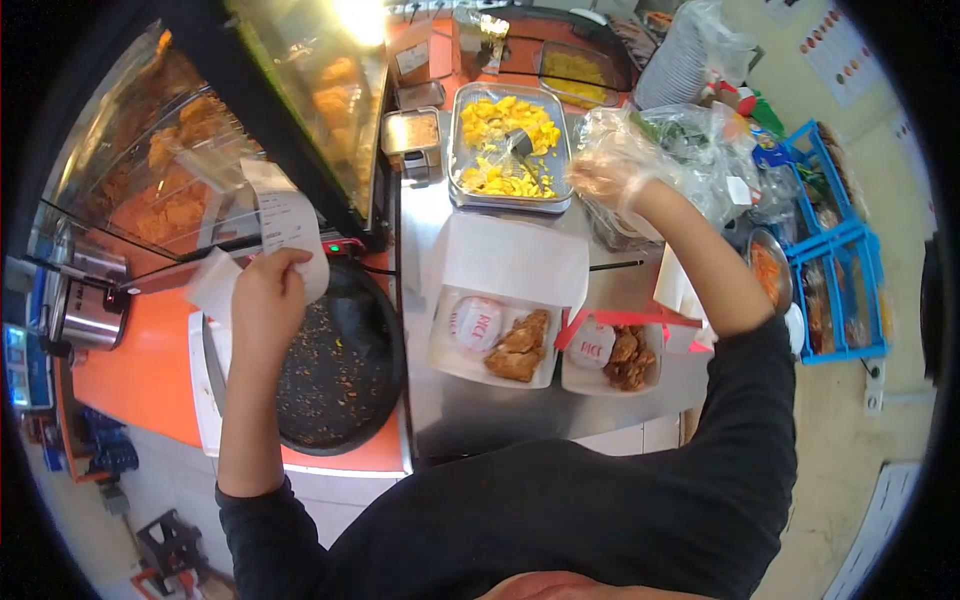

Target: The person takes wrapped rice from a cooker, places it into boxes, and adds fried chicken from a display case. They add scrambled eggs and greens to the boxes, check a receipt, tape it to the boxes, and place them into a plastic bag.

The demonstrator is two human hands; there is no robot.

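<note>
My left hand (270, 290) pinches a printed paper receipt (290, 225) in front of the glass food warmer. Clear plastic covers my right hand (608, 183), which is at the near side of a pile of clear plastic bags (690, 150); its fingers are blurred. Beside it lies a tray of yellow chopped food (510, 150) with a dark-handled utensil in it. Closer to me, an open white box (510, 255) holds a round packet marked RICE (474, 322) and fried chicken (518, 347). A second open box (585, 380) contains another rice packet (590, 344) and browned chicken pieces (630, 358).
A round black pan (340, 400) with crumbs sits below the warmer (370, 110), and a knife (213, 365) lies at its left. Stacked containers (690, 55), blue baskets (840, 290) and a bowl of orange shreds (768, 270) line the right side.
</note>
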